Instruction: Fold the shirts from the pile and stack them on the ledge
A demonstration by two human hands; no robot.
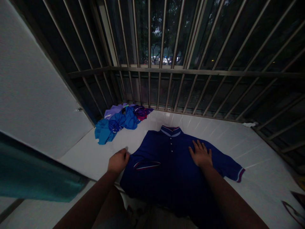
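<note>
A dark blue polo shirt (171, 168) lies front side up on the white ledge (259, 165), its collar toward the window. Its collar and cuffs carry light and red trim, and small buttons run down the placket. The sleeve on the left is folded inward across the chest; the one on the right stretches outward. My left hand (118, 161) is closed at the shirt's left edge, gripping the fabric by the folded sleeve. Spread flat on the right side of the chest, my right hand (200, 153) has its fingers apart. The shirt's lower hem hangs in shadow near my body.
A heap of crumpled blue and purple clothes (119, 120) lies at the back left of the ledge. Metal window bars (162, 71) rise behind it. A white scrap (249, 124) rests in the back right corner. A teal cloth (40, 171) hangs at the left.
</note>
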